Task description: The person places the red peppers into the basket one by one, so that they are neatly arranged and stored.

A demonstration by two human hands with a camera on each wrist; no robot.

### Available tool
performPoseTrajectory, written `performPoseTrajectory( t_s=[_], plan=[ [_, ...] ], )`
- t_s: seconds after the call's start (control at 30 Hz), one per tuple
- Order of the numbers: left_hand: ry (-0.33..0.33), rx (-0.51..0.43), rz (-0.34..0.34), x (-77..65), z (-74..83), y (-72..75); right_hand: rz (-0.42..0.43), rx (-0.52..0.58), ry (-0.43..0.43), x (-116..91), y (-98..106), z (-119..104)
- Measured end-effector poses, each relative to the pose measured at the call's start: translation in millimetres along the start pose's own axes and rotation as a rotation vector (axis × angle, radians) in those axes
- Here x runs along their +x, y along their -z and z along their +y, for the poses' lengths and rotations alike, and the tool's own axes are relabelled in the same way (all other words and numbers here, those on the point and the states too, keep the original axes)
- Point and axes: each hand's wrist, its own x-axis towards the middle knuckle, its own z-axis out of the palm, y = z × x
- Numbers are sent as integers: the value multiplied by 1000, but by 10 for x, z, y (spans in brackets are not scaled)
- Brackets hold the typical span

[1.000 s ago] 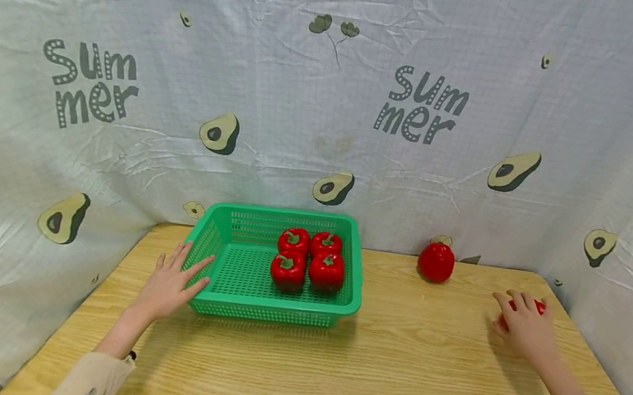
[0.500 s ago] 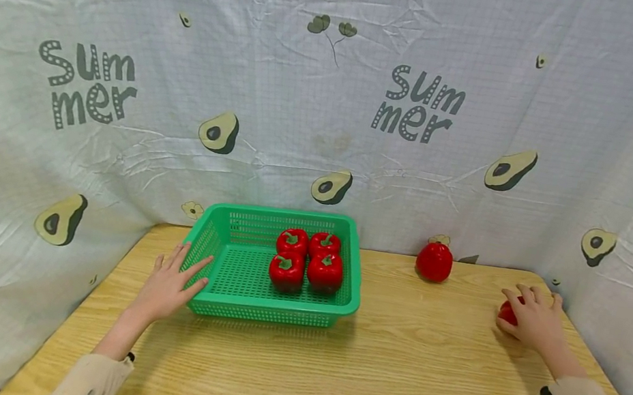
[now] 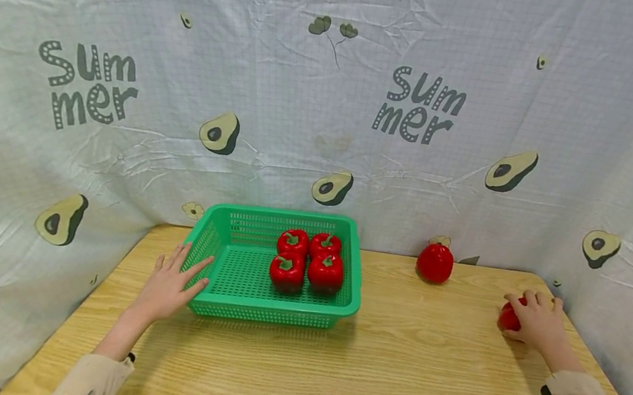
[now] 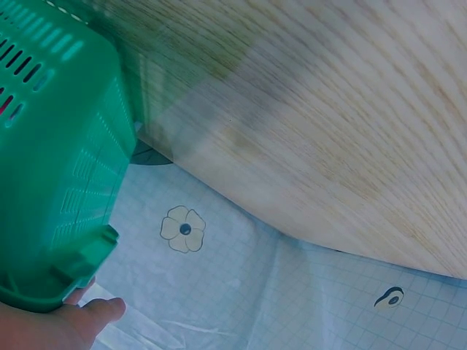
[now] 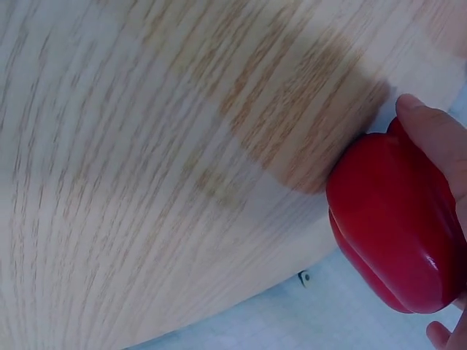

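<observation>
At the right end of the table my right hand [image 3: 542, 326] grips a red bell pepper [image 5: 390, 219], which shows partly past the fingers in the head view. Seen from the right wrist, the thumb lies along one side of the pepper and fingertips show near its other end. My left hand [image 3: 164, 285] rests with spread fingers at the left end of a green plastic basket [image 3: 275, 304]. In the left wrist view its fingers touch the basket's rim. Several red bell peppers [image 3: 287, 272] with green stems stand grouped in the basket's right half.
Another red bell pepper [image 3: 434, 263] sits at the table's back edge, right of the basket. A printed cloth [image 3: 285, 82] hangs behind and beside the wooden table [image 3: 386, 388].
My right hand has shifted slightly right around the pepper, which now shows at its left side instead of mostly under the fingers. The left hand and basket stay put.
</observation>
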Motion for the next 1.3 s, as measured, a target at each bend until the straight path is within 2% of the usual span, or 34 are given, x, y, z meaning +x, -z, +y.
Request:
performPoseTrajectory(
  t_s=[0.37,0.63,1.07,1.3],
  plan=[
    [5,3,-8,-2,17,16,50,7,41,5,-15,30],
    [3,-7,-8,4,9,11,121,8,64,-26,-2,51],
    [3,7,-11,2,21,19,132,-13,63,-85,32,61],
    [8,2,-5,0,21,17,220,2,62,-105,38,21]
  ],
)
